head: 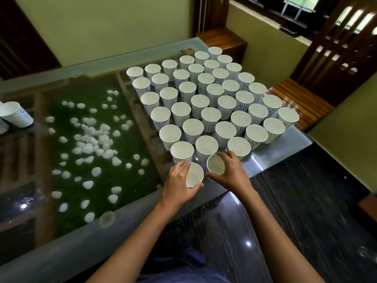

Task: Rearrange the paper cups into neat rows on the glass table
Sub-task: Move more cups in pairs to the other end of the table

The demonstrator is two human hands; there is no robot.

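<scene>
Both arms (140,227) reach forward side by side, the left hand (178,185) curled round the left cup (194,176), the right hand (233,173) round the right cup (215,166).

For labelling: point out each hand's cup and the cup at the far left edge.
Left cup (194,176) in left hand (179,185): head view, inner wall.
Right cup (215,165) in right hand (231,172): head view, inner wall.
Far-left cup (21,119): head view, outer side.

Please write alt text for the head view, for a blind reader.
The left hand and the right hand each hold a paper cup at the front edge of the glass table, before neat rows of upright cups.
</scene>
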